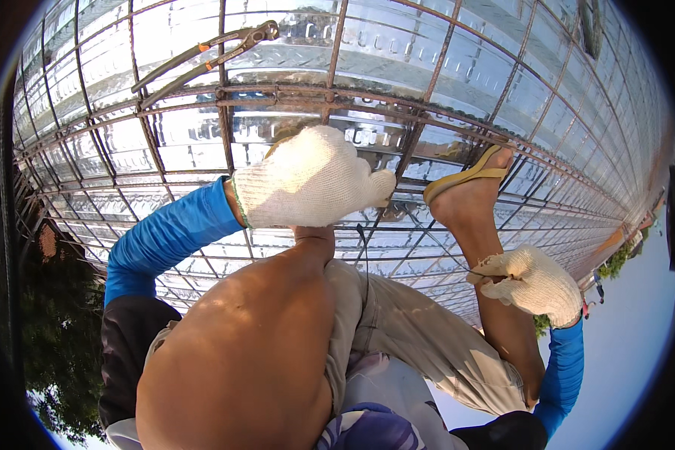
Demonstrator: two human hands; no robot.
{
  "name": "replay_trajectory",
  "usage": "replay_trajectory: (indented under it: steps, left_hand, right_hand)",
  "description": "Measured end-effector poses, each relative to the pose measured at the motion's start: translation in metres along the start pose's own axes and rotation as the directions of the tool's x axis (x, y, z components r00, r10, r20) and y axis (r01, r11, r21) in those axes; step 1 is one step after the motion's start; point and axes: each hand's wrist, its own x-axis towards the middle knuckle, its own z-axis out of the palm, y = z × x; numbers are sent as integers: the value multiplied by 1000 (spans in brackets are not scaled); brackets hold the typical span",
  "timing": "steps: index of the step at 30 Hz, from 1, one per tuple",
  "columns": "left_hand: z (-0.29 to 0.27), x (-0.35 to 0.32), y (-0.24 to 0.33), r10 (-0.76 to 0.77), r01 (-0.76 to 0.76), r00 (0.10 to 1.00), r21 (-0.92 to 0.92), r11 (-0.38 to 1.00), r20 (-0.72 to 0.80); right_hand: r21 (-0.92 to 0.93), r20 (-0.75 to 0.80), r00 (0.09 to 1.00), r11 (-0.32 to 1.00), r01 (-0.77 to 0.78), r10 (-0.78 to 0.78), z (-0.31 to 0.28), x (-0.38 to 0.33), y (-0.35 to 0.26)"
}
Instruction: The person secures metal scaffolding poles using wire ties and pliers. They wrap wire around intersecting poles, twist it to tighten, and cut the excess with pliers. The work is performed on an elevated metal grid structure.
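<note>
My left hand (315, 180), in a white knitted glove, is over a crossing of the rusty rebar grid (330, 96), beside my foot. Its fingers curl in and what they hold, if anything, is hidden. My right hand (536, 283), also gloved, is closed in front of my right shin, pinching a thin dark wire (465, 271). Another thin dark wire (364, 247) with a small bent tip sticks up below the left glove. Beyond the left hand, steel-fixing nippers (210, 60) with long dark handles and orange bands rest on the bars.
Shiny ribbed metal decking (292, 56) lies beneath the bars. My right foot, in a yellow flip-flop (465, 176), stands on the grid. Dark trees (56, 337) are at the left edge. A distant person (598, 289) and greenery appear at the right.
</note>
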Motion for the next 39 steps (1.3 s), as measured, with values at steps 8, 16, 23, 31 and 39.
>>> replay_trajectory:
  steps: [8, 16, 23, 31, 39]
  left_hand:
    - [6, -4, 0, 74, -58, 981, 95, 994, -178]
    - [-3, 3, -26, 74, -79, 997, 177, 981, 33]
    - [12, -2, -18, -68, 62, 996, 100, 993, 54]
    - [-52, -50, -36, -739, 256, 562, -771, 583, -372]
    - [23, -33, 3, -736, 115, 668, -992, -44, 110]
  right_hand:
    - [643, -475, 827, 760, 92, 302, -6, -5, 15]
    - [-87, -142, 916, 927, 366, -375, 50, 49, 13]
    - [-155, -638, 643, 888, 433, -424, 68, 130, -51]
    - [72, -724, 638, 892, 447, -261, 56, 150, -39]
    - [448, -605, 791, 782, 433, -91, 39, 139, -54]
